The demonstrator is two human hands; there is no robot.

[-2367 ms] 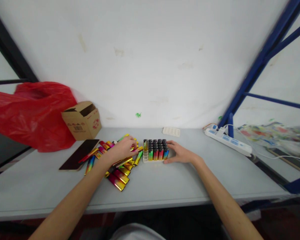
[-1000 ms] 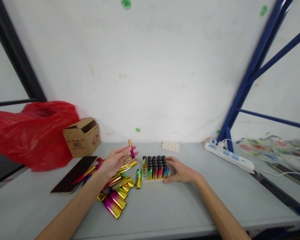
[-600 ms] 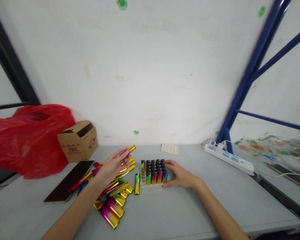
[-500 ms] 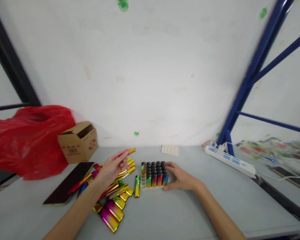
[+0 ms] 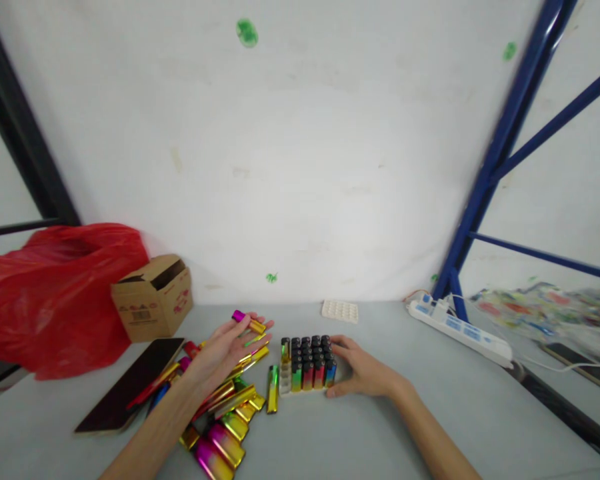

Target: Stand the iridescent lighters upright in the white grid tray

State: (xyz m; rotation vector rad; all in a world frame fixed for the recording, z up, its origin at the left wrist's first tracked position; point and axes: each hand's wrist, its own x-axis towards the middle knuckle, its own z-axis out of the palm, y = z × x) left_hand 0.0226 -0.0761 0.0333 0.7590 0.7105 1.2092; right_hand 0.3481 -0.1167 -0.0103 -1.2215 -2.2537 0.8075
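Observation:
My left hand (image 5: 229,347) is palm up over a heap of shiny metallic cases (image 5: 225,443), a small purple-and-gold case (image 5: 250,323) held between its thumb and fingers. My right hand (image 5: 360,370) grips the right end of a pale tray (image 5: 285,387), thumb at the front corner and fingers behind. Upright in the tray stand rows of black-topped colored cases (image 5: 307,375). Its leftmost row shows bare slots, with a gold case (image 5: 285,351) at the back. A green-and-gold case (image 5: 273,389) lies just left of the tray.
Farther back lies a second pale slotted tray (image 5: 340,311). A dark flat slab (image 5: 130,387), cardboard box (image 5: 153,300) and red plastic bag (image 5: 55,300) are at left. At right are a power strip (image 5: 460,332) with a cable and a blue metal frame (image 5: 480,183).
My left hand has turned palm up and lowered slightly, tilting the purple-and-gold case the other way. My right hand keeps its place at the tray. The view has tipped up slightly.

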